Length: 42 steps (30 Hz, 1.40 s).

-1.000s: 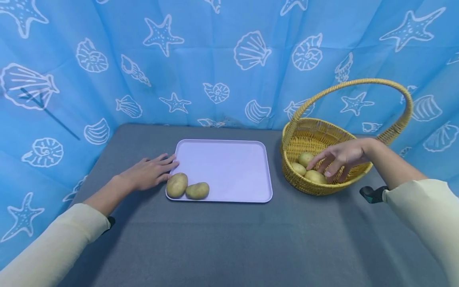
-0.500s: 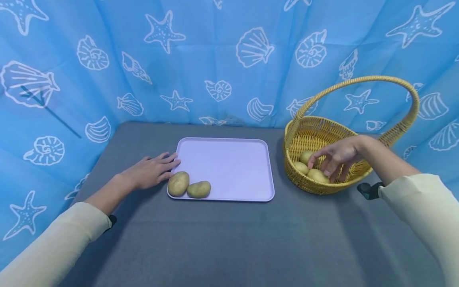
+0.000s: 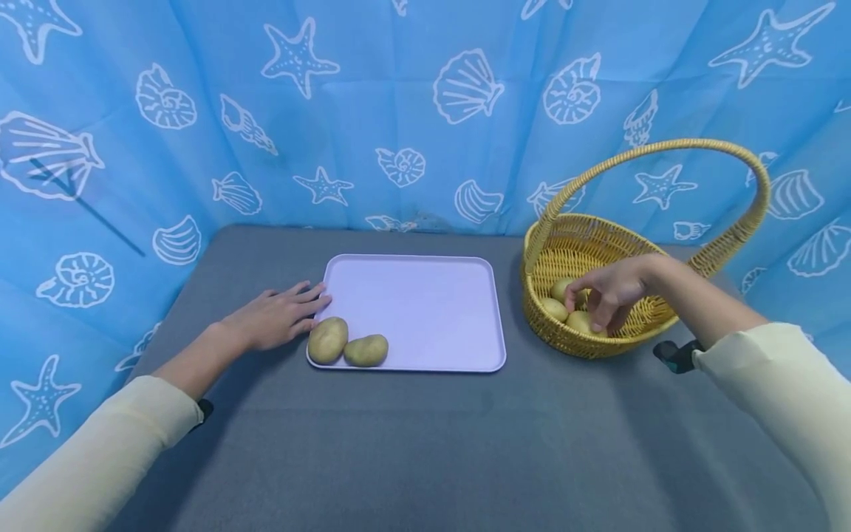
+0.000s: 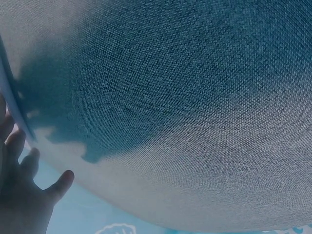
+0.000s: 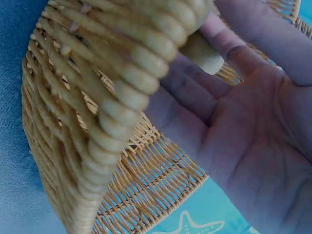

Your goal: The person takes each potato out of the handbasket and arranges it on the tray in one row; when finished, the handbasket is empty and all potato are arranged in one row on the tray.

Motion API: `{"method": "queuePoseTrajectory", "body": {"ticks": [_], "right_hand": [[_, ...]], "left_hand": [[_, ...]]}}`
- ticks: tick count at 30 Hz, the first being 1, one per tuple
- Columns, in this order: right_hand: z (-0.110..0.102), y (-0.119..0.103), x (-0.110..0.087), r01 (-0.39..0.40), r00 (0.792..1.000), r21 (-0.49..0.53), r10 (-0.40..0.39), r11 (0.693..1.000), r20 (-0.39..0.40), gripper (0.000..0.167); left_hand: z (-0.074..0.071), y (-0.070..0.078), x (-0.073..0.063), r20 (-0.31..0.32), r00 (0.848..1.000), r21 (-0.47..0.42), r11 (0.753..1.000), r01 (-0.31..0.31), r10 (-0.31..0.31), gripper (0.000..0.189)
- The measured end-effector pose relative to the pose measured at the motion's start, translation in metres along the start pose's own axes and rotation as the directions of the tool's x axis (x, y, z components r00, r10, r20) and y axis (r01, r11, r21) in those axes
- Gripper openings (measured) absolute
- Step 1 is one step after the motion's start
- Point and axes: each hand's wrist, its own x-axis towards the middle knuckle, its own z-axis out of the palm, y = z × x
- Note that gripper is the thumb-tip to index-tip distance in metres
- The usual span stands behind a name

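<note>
My left hand lies flat with its fingers spread at the left edge of a pale lilac tray. Its fingertips touch the rim, close by a large brown potato. Beside that one, a smaller, longish potato rests in the tray's near left corner. My right hand reaches down into a yellow wicker basket, its thumb and fingers curled round a potato. Two more potatoes lie against it, one a pale potato. In the right wrist view the basket rim hides the fingertips and most of the potato.
The basket's tall arched handle rises around my right forearm. A dark grey cloth covers the table. Behind it hangs a blue curtain printed with white shells and starfish.
My right hand has moved slightly left and down in the basket, its fingers closing round the near potato. My left hand stays at the tray's edge. The head view has shifted a little.
</note>
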Motion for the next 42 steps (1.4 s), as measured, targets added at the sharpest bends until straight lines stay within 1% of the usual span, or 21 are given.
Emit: {"method": "queuePoseTrajectory", "body": {"ticks": [5,10,13,17,20,23,25,27,29,31,35,38,42], "right_hand": [[0.002,0.000,0.002,0.020,1.000,-0.006,-0.020,1.000,-0.008,0.049],[0.002,0.004,0.003,0.048,0.999,-0.004,-0.048,0.999,-0.022,0.050],[0.001,0.005,0.001,0.053,0.998,-0.005,-0.054,0.999,-0.031,0.051],[0.000,0.006,-0.004,0.061,0.996,-0.001,-0.061,0.998,-0.060,0.051],[-0.001,0.007,-0.009,0.072,0.992,0.015,-0.071,0.997,-0.100,0.051],[-0.003,0.006,-0.016,0.109,0.986,0.039,-0.104,0.993,-0.132,0.051],[-0.004,0.004,-0.021,0.150,0.978,0.036,-0.143,0.988,-0.149,0.051],[-0.004,0.001,-0.026,0.196,0.967,0.026,-0.188,0.980,-0.172,0.052],[-0.005,-0.003,-0.030,0.250,0.951,0.002,-0.245,0.968,-0.191,0.053],[-0.004,-0.007,-0.033,0.299,0.930,-0.034,-0.299,0.954,-0.215,0.054],[0.001,-0.018,-0.033,0.383,0.887,-0.107,-0.397,0.918,-0.237,0.055],[0.004,-0.029,-0.031,0.440,0.856,-0.141,-0.462,0.887,-0.234,0.054],[0.008,-0.044,-0.023,0.531,0.807,-0.160,-0.554,0.832,-0.206,0.050]], "left_hand": [[0.001,0.000,0.000,-0.005,1.000,0.000,1.000,0.003,-0.003,0.055],[0.001,-0.001,0.001,-0.021,1.000,0.009,1.000,-0.004,0.005,0.053],[0.001,0.000,0.000,-0.020,1.000,0.007,1.000,-0.004,0.004,0.054],[0.000,0.001,0.000,-0.015,1.000,0.009,1.000,-0.001,0.001,0.054],[0.000,0.001,0.000,-0.016,1.000,0.009,1.000,-0.002,0.002,0.053],[0.000,0.000,0.000,-0.017,1.000,0.009,1.000,-0.005,0.005,0.054],[0.000,0.000,-0.001,-0.018,1.000,0.011,1.000,-0.006,0.006,0.054],[0.001,-0.001,-0.001,-0.015,1.000,0.008,1.000,-0.002,0.002,0.054],[0.001,-0.001,-0.001,-0.017,1.000,0.006,1.000,-0.003,0.004,0.054],[0.001,-0.001,-0.001,-0.018,1.000,0.001,1.000,-0.003,0.003,0.054],[0.001,-0.001,-0.001,-0.022,1.000,0.000,1.000,-0.004,0.004,0.054],[0.002,-0.001,-0.001,-0.024,1.000,0.004,1.000,-0.004,0.004,0.054],[0.002,-0.001,-0.001,-0.018,1.000,0.008,1.000,0.003,-0.002,0.054]]}}
